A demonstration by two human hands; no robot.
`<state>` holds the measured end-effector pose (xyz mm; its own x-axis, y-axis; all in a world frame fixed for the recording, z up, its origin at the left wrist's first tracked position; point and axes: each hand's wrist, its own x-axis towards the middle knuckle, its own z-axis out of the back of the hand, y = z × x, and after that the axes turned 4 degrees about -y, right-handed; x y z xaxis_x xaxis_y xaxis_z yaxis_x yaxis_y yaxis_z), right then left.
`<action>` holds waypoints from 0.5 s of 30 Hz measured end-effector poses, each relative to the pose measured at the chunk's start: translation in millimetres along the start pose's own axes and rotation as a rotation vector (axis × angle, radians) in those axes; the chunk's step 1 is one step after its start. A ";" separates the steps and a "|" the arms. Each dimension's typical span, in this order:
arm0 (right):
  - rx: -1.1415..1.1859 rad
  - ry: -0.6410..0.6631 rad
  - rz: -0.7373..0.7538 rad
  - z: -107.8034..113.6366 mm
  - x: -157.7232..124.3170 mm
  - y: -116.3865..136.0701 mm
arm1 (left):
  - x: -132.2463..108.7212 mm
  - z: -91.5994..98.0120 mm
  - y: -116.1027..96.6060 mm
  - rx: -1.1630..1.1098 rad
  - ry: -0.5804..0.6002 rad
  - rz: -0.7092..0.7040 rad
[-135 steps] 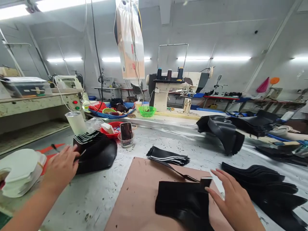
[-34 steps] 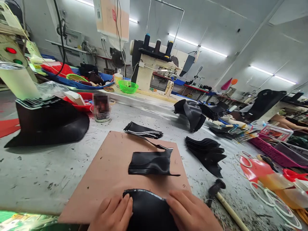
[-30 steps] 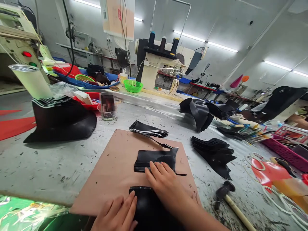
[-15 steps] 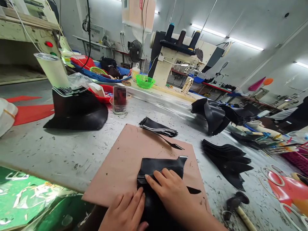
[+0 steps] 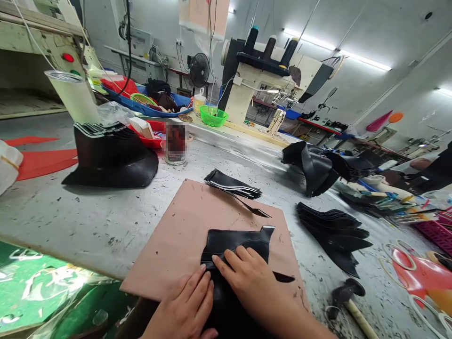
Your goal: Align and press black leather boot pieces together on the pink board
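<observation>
Workshop bench: board, two black pieces, two hands

Surface: grey, speckled workbench [image 5: 99, 212], with a sewing machine [image 5: 243, 84] beyond. Landmark: a pinkish-brown board [image 5: 169, 230], probably there to give a clean, flat base.

Upper black piece [image 5: 231, 239]: lies flat on the board, near its middle. Lower black piece [image 5: 228, 306]: over the board's near edge, meeting the upper one beneath the hands; whether they overlap is hidden. Both seem held down to keep that meeting line aligned.

Right hand [image 5: 247, 278]: palm down, fingers lightly spread and bent across the join, nothing visibly gripped; forearm slants in from the near right.

Left hand [image 5: 185, 301]: fingers straight and together along the lower piece's left side, perhaps steadying it; a pinch by the thumb cannot be told.

White-edged strips [image 5: 231, 182]: bundled at the board's far edge. Cut black pieces [image 5: 328, 233]: fanned to its right, seemingly within easy reach. Hammer [image 5: 348, 296]: right of its near corner.
</observation>
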<state>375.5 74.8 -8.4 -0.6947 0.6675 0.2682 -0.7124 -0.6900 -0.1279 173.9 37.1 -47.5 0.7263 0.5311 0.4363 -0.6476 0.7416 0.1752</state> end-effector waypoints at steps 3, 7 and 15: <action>0.018 0.014 -0.010 5.2 -1.8 -2.9 | -0.7 -1.2 0.4 -0.039 0.086 -0.002; 0.057 0.075 -0.043 14.4 -8.7 -8.4 | 3.7 3.7 1.8 -0.098 0.170 0.032; 0.024 0.090 -0.018 13.3 -14.3 -8.3 | 32.0 9.7 -1.1 -0.221 0.383 0.113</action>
<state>392.6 67.3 1.6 -0.6884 0.7018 0.1835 -0.7233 -0.6832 -0.1003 195.6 49.3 -25.2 0.7137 0.6962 0.0766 -0.6932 0.7178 -0.0653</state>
